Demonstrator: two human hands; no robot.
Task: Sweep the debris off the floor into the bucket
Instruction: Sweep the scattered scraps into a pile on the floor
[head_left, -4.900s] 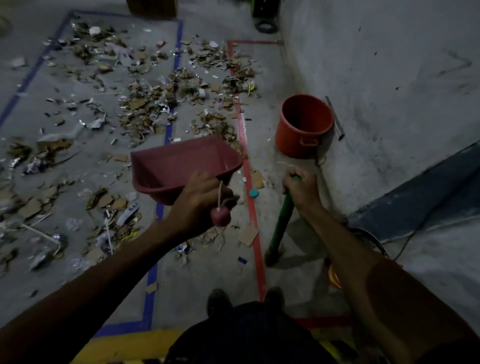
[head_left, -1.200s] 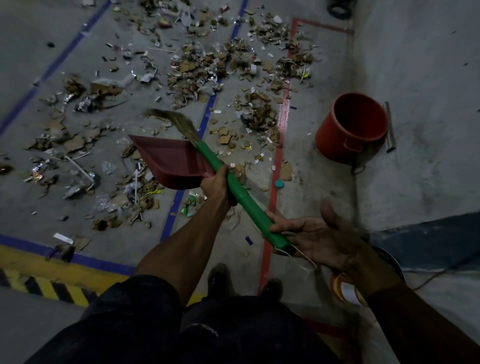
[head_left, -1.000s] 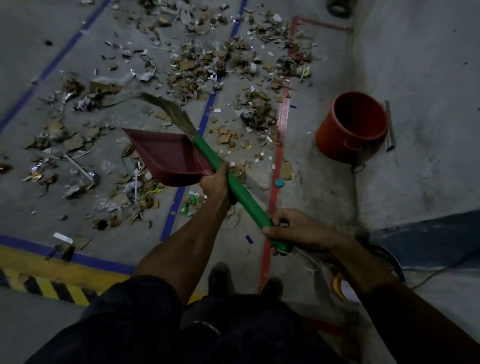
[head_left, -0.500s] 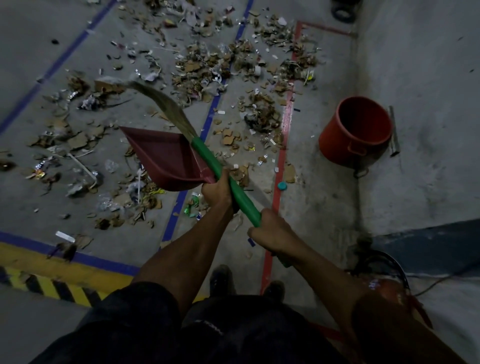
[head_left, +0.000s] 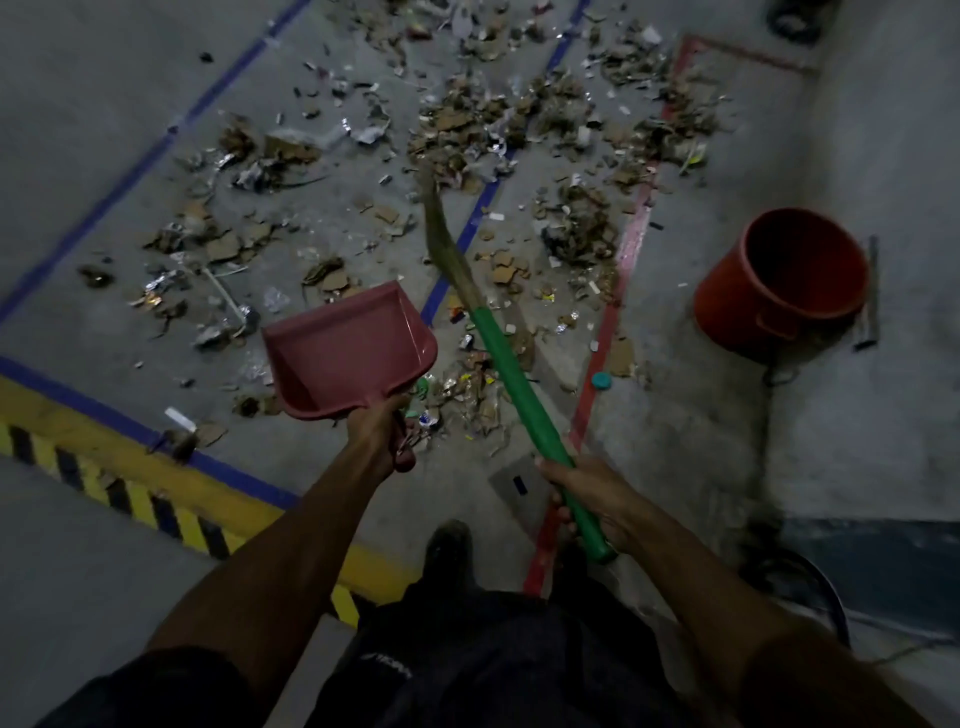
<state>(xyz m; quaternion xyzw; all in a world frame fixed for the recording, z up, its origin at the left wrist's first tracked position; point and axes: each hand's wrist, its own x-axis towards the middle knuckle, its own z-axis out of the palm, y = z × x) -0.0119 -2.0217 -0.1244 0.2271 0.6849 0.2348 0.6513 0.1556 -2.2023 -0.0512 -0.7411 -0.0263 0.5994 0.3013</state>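
The broom (head_left: 506, 366) was gripped by the right hand (head_left: 584, 499), whose fingers were curled round the low end of its green handle. Its long axis ran from that hand forward and to the left, and the bristles (head_left: 441, 228) pointed out over the debris (head_left: 519, 130). Whether the bristle tip touched the floor (head_left: 104, 104) could not be told, since it was blurred.

The dustpan (head_left: 345, 353) was held by the left hand (head_left: 379, 434), which was closed round the short handle. The pan was lifted off the floor, its open mouth turned away from the person, and nothing could be seen inside it.

The debris lay ahead of both hands as cardboard scraps, foil and paper. The thickest heap was beyond the bristles, and a small patch sat between the 2 hands, just past the left one. The bucket (head_left: 784, 280) stood upright, forward and to the right of the right hand, well apart from both hands and beside the wall (head_left: 883, 130). No debris could be made out in its dark inside.

The sweep was judged barely begun. The next stroke seemed to depend on the bristles being drawn back along the broom's axis toward the left hand, so the pan would need to be lowered near that line. The right hand was the nearer to the bucket, while the pan to be tipped was in the farther left hand.
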